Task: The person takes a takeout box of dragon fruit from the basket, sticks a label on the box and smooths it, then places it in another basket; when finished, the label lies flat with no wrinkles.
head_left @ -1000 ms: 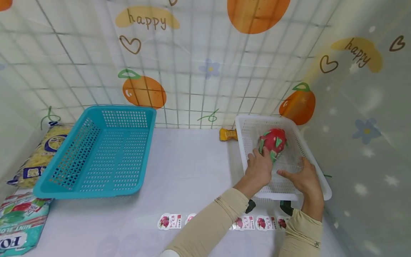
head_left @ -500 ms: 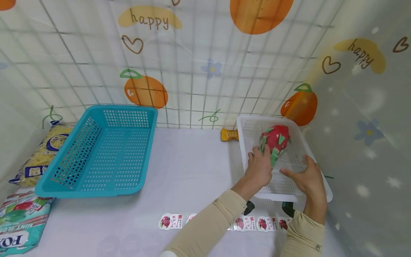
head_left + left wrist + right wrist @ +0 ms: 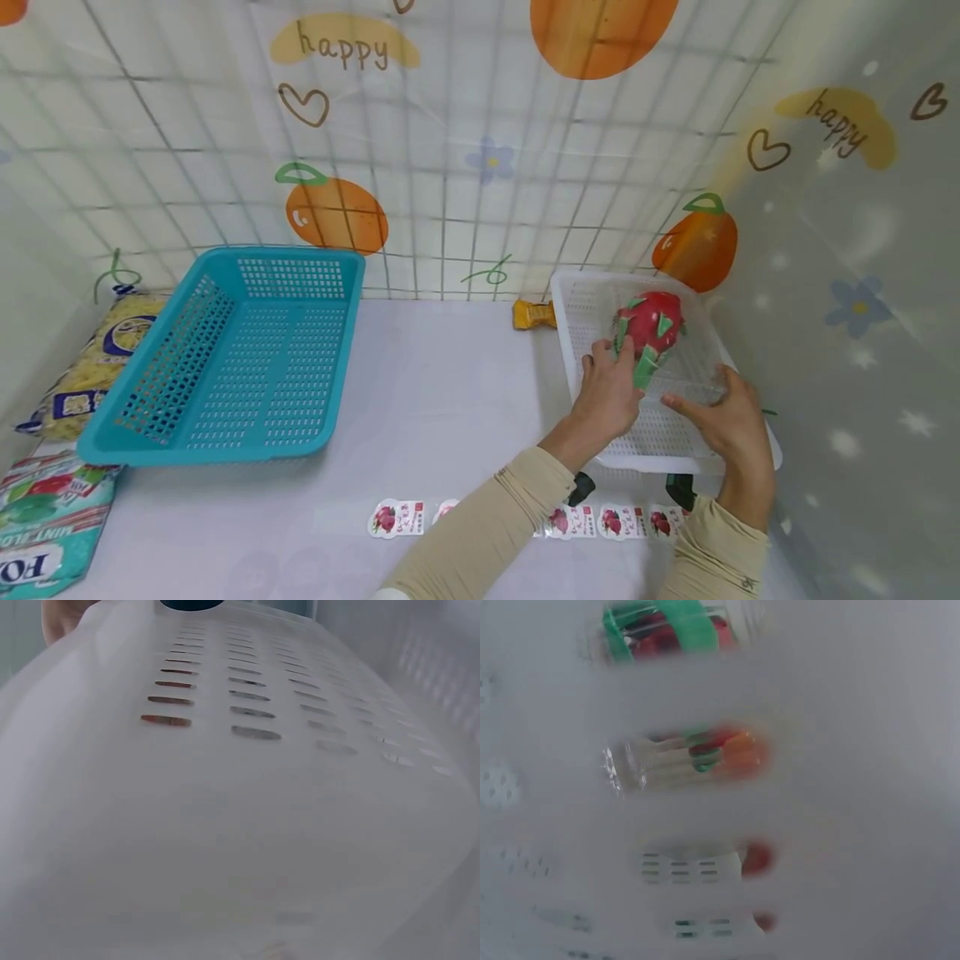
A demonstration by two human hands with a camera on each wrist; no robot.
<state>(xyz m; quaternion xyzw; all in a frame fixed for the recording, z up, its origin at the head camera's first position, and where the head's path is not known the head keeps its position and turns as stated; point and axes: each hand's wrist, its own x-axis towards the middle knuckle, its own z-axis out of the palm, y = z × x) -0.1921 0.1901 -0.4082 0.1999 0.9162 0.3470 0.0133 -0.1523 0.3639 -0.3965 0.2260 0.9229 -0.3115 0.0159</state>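
From the head view, your left hand [image 3: 607, 393] pinches the dragon fruit [image 3: 651, 327], red with green scales, inside the white basket [image 3: 570, 317]; your right hand [image 3: 731, 417] curls on clear wrap [image 3: 693, 379] just beyond it. Bagging looks unfinished. Left wrist view: slotted white plastic only. Right wrist view: blurred fruit above.

Open path: the table [image 3: 442, 375] is lying bare between the teal basket [image 3: 232, 358] and white basket [image 3: 585, 317].
Blocking right: the wall [image 3: 847, 333] is standing just beside the white basket.
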